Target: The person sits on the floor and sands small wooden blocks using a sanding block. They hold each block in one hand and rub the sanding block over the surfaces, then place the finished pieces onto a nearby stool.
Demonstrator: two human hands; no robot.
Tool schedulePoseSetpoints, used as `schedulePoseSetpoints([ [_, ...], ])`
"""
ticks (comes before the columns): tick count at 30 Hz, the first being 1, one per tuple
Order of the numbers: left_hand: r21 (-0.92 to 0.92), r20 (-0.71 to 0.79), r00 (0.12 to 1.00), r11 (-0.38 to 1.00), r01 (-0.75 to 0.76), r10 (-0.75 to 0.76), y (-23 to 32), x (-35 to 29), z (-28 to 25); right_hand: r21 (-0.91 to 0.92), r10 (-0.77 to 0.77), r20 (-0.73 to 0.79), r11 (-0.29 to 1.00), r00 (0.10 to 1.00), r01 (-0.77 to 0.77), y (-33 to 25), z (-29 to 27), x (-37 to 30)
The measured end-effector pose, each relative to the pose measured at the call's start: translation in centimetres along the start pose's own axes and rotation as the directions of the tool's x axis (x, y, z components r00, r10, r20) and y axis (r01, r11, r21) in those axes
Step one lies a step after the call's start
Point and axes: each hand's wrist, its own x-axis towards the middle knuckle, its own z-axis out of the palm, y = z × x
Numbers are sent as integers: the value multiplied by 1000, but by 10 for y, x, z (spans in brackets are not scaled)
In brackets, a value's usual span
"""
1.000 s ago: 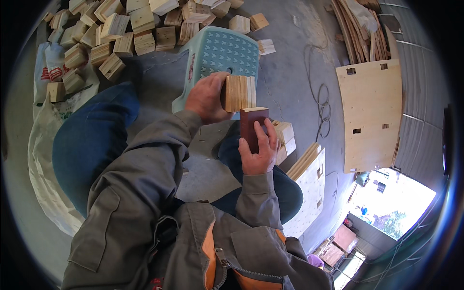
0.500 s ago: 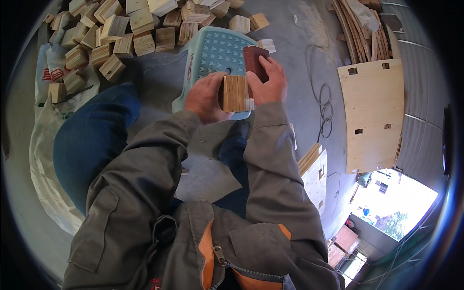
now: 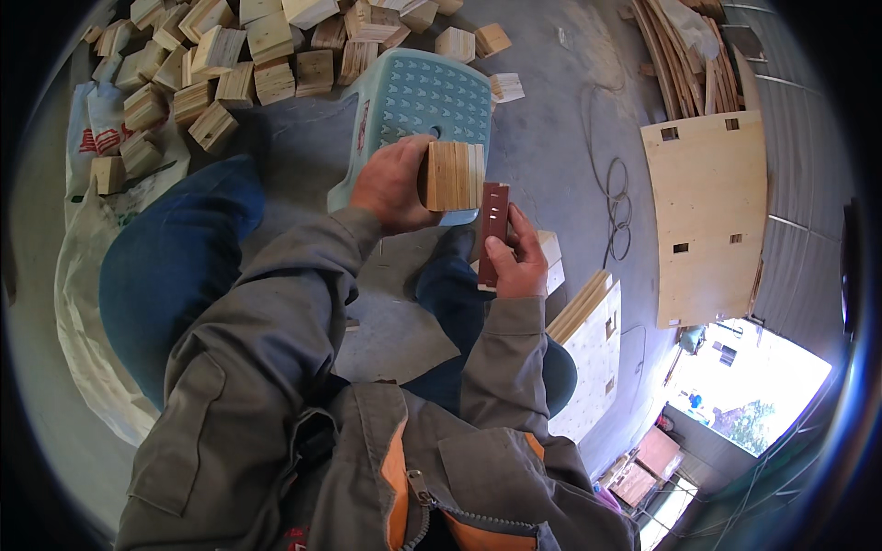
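Block of layered wood [image 3: 452, 176] at upper centre, overlapping the lower end of the pale green stool [image 3: 427, 87], clamped on its left side by the fingers of the left hand [image 3: 393, 188], apparently to leave the right face bare. Just beside it, lower right, reddish-brown slab [image 3: 493, 230], clamped in the fingers of the right hand [image 3: 522, 266], probably upright for a firm grip; contact with the block unclear. Loose blocks [image 3: 274, 83] heaped at upper left, seemingly for easy reach.

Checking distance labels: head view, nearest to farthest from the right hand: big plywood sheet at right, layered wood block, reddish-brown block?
1. Reddish-brown block: held in the right hand.
2. Layered wood block: up-left, in the left hand.
3. Big plywood sheet: off to the right.
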Motion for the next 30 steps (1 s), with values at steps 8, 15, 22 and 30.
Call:
schedulePoseSetpoints([
  [8, -16, 18, 1000, 1000, 22, -22, -1, -3, 2, 229, 55, 105, 970, 993, -78, -47, 39, 119],
  [15, -3, 23, 999, 1000, 28, -28, 3, -3, 2, 318, 57, 102, 944, 993, -86, -22, 36, 136],
  [22, 3, 14, 1000, 1000, 23, -23, -3, -6, 2, 336, 240, 149, 900, 959, -277, 7, -1, 23],
  [30, -15, 80, 995, 998, 63, -62, 5, -4, -1, 373, 188, 128, 901, 974, -223, -31, -46, -43],
])
